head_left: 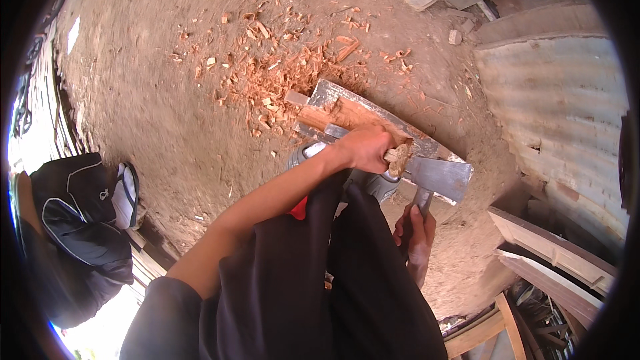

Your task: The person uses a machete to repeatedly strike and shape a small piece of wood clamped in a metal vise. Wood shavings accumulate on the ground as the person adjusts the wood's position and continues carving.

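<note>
My left hand (367, 150) is closed round a short, rough piece of light wood (399, 159) over a long board (328, 95) with worn, whitish edges and some orange-brown wood on it. My right hand (417, 233), lower right, grips the handle of a hatchet, whose broad grey steel blade (442, 179) is beside the wood piece at the board's right end. My dark-clad legs (293, 280) are below the board. A grey metal object (300, 158) shows partly behind my left arm, and a small red thing (298, 208) peeks out under it.
Orange wood chips (280, 77) litter the dirt floor (153, 113). Corrugated metal sheets (553, 113) stand along the right, with wooden planks (547, 237) and a wooden frame (477, 337) below them. At the left lie black fabric items with white piping (80, 227) and a sandal (127, 193).
</note>
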`<state>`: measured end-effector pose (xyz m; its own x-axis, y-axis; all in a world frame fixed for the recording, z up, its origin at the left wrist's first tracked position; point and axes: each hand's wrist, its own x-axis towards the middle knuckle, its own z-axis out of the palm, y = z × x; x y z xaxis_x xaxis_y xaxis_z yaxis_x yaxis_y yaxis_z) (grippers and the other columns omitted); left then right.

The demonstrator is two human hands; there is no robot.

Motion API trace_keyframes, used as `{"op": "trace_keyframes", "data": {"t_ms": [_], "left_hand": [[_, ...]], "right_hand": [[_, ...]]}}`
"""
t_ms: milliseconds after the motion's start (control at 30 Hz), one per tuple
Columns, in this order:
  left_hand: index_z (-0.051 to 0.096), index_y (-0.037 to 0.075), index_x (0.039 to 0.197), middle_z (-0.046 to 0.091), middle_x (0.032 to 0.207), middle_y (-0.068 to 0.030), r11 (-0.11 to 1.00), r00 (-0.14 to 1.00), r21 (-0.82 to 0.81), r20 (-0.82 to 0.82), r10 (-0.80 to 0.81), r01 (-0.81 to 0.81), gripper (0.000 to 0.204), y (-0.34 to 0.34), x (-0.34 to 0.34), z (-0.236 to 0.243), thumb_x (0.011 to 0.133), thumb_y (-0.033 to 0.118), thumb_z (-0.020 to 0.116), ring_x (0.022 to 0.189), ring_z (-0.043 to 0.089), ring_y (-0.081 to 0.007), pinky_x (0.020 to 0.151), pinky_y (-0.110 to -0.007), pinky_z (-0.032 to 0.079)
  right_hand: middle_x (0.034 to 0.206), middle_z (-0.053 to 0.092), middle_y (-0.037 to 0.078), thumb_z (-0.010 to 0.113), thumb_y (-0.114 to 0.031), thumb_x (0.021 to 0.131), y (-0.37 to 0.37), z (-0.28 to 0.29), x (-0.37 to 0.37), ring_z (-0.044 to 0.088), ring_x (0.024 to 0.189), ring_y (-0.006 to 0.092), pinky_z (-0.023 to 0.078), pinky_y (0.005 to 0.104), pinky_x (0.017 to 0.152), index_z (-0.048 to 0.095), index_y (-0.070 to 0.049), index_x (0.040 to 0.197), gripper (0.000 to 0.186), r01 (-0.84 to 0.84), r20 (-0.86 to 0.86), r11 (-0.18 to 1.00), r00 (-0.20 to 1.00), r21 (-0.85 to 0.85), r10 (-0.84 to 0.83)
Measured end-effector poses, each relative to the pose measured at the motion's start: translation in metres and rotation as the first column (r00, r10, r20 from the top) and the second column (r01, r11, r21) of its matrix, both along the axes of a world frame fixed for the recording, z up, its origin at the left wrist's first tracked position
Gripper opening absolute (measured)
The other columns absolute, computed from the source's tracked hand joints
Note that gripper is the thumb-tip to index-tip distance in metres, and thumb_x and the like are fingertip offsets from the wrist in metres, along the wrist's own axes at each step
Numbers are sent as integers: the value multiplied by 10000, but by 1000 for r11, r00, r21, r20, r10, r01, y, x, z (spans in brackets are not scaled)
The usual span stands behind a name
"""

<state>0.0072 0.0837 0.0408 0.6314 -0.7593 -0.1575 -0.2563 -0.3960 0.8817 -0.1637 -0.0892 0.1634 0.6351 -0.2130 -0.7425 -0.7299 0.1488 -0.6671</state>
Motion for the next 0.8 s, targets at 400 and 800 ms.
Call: {"op": "trace_keyframes", "data": {"t_ms": [400,800], "left_hand": [[739,55,868,699,761,-225,990,989,71,72,-129,123,280,0,-10,-12,637,213,729,786,701,-425,726,-517,555],[733,51,861,700,752,-205,988,986,72,89,-142,136,266,-1,-11,-12,641,200,720,796,700,-416,742,-515,552]], "right_hand": [[661,538,63,549,-477,1048,-26,-65,16,521,441,170,418,312,409,545,-71,997,409,154,-57,955,988,253,-144],[1090,741,160,595,-437,1057,-75,-81,-26,724,1010,237,585,329,835,698,-5,1186,463,-322,-138,652,938,-687,318]]}}
